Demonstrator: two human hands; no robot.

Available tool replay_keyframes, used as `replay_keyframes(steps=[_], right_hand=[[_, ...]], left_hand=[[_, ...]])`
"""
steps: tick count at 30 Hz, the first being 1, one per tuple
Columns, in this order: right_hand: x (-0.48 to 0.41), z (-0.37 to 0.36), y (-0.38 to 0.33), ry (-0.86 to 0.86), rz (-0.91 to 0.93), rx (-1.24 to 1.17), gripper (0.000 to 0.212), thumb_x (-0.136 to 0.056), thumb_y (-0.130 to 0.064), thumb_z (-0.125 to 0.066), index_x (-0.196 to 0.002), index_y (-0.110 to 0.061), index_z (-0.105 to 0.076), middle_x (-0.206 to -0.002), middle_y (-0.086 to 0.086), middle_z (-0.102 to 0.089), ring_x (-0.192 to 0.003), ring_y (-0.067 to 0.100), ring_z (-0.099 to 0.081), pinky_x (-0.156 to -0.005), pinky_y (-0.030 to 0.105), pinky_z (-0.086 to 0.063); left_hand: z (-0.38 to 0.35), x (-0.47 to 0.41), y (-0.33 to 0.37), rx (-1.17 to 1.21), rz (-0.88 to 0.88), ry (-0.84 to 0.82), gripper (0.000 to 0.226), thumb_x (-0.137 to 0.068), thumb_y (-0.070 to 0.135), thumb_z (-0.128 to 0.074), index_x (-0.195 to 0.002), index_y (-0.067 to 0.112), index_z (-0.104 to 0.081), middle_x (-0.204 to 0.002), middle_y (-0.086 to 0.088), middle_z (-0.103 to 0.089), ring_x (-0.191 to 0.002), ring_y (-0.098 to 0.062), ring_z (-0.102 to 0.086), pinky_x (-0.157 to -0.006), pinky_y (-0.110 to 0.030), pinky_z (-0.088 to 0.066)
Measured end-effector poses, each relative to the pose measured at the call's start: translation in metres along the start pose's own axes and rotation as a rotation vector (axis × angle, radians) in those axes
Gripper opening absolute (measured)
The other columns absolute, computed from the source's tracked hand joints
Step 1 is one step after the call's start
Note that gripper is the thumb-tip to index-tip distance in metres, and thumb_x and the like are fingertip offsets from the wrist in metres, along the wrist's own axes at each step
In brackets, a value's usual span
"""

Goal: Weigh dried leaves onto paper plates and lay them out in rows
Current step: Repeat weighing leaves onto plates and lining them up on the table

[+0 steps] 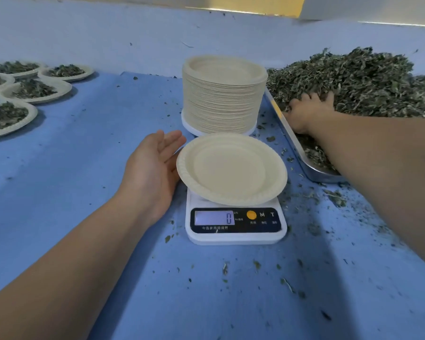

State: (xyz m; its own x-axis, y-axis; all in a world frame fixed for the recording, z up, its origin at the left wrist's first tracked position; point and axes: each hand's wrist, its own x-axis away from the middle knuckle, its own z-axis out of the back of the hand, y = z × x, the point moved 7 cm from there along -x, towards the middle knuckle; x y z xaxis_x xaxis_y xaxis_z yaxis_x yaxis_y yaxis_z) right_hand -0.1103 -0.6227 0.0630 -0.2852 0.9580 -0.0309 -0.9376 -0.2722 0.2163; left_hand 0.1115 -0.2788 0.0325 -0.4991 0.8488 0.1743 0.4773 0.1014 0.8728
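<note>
Blue counter carries a white digital kitchen scale reading zero, with an empty round cream paper plate on its platform. The left hand lies spread, fingers straight, just beside the plate's left rim. Farther right, the right hand digs into the heap of dried green leaves in a steel tray; blur hides whether it grips any. The step looks like fetching leaves; next comes dropping them gently onto the plate. Behind stands a tall plate stack; leaf-filled plates lie far left.
</note>
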Motion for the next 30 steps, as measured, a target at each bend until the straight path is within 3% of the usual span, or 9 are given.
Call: replay_keyframes(steps=[2,4,7,13,19,22,24,27,30], right_hand=[[0.000,-0.012,0.005,-0.068,-0.006,-0.033,0.074,-0.100,-0.063,-0.018,-0.157,-0.018,-0.028,-0.165,0.015,-0.021,-0.153,0.034,-0.013,-0.119,0.064,-0.009],[0.002,-0.010,0.002,-0.091,0.008,-0.071,0.072,-0.100,-0.061,-0.021,-0.152,-0.013,-0.037,-0.157,0.019,-0.035,-0.144,0.038,-0.032,-0.114,0.058,-0.030],[0.009,0.003,-0.008,-0.089,0.029,-0.096,0.061,-0.102,-0.056,-0.031,-0.132,-0.009,-0.056,-0.129,0.022,-0.060,-0.109,0.038,-0.058,-0.094,0.047,-0.050],[0.032,0.008,-0.016,-0.131,0.087,-0.123,0.041,-0.102,-0.041,-0.045,-0.107,-0.008,-0.067,-0.109,0.017,-0.068,-0.090,0.033,-0.063,-0.078,0.039,-0.052],[0.056,0.036,-0.013,-0.120,0.170,-0.143,0.036,-0.099,-0.023,-0.047,-0.124,-0.010,-0.069,-0.122,0.014,-0.067,-0.104,0.035,-0.065,-0.086,0.042,-0.057],[0.060,0.054,0.003,0.127,0.158,-0.206,0.031,-0.091,-0.016,-0.055,-0.117,-0.018,-0.073,-0.117,0.011,-0.071,-0.096,0.030,-0.064,-0.083,0.039,-0.056],[0.061,0.059,0.018,0.258,0.045,-0.194,0.031,-0.090,-0.022,-0.057,-0.118,-0.022,-0.071,-0.112,0.013,-0.070,-0.107,0.032,-0.058,-0.091,0.047,-0.054],[0.054,0.035,0.035,0.088,-0.117,-0.077,0.055,-0.096,-0.052,-0.047,-0.145,-0.026,-0.048,-0.145,0.019,-0.050,-0.144,0.039,-0.029,-0.113,0.064,-0.026],[0.053,-0.007,0.042,-0.170,-0.211,-0.178,0.083,-0.096,-0.073,-0.027,-0.161,-0.023,-0.014,-0.167,0.018,-0.014,-0.153,0.043,-0.010,-0.122,0.062,-0.011]], left_hand=[[0.000,-0.001,-0.001,-0.004,0.001,0.010,0.040,-0.108,0.036,-0.039,-0.130,0.013,-0.064,-0.131,-0.002,-0.069,-0.120,-0.016,-0.066,-0.090,-0.032,-0.053],[0.000,-0.001,-0.001,-0.011,0.006,0.015,0.040,-0.108,0.036,-0.039,-0.130,0.013,-0.064,-0.131,-0.001,-0.069,-0.120,-0.015,-0.066,-0.091,-0.032,-0.053],[-0.002,0.001,0.000,-0.014,0.003,0.018,0.039,-0.108,0.035,-0.040,-0.129,0.013,-0.064,-0.131,-0.001,-0.069,-0.119,-0.014,-0.066,-0.088,-0.030,-0.053],[-0.003,0.004,0.001,-0.018,-0.011,0.014,0.037,-0.108,0.033,-0.040,-0.127,0.012,-0.065,-0.130,-0.003,-0.069,-0.117,-0.014,-0.067,-0.085,-0.027,-0.053],[-0.001,0.005,0.003,-0.013,-0.038,0.022,0.034,-0.108,0.030,-0.041,-0.122,0.011,-0.066,-0.127,-0.004,-0.071,-0.115,-0.014,-0.069,-0.088,-0.027,-0.053],[-0.002,0.005,0.002,-0.013,-0.035,0.016,0.034,-0.108,0.030,-0.041,-0.121,0.012,-0.066,-0.127,-0.004,-0.070,-0.115,-0.014,-0.068,-0.089,-0.027,-0.053],[-0.002,0.005,0.002,-0.010,-0.032,0.018,0.033,-0.108,0.030,-0.041,-0.120,0.012,-0.066,-0.127,-0.004,-0.070,-0.116,-0.014,-0.067,-0.089,-0.028,-0.053],[-0.004,0.005,0.003,-0.027,-0.036,0.007,0.034,-0.108,0.029,-0.040,-0.123,0.013,-0.065,-0.129,-0.003,-0.069,-0.117,-0.013,-0.067,-0.089,-0.027,-0.052],[-0.002,0.005,0.003,-0.049,-0.043,0.007,0.035,-0.106,0.028,-0.041,-0.127,0.013,-0.064,-0.131,-0.002,-0.068,-0.118,-0.014,-0.066,-0.088,-0.027,-0.052]])
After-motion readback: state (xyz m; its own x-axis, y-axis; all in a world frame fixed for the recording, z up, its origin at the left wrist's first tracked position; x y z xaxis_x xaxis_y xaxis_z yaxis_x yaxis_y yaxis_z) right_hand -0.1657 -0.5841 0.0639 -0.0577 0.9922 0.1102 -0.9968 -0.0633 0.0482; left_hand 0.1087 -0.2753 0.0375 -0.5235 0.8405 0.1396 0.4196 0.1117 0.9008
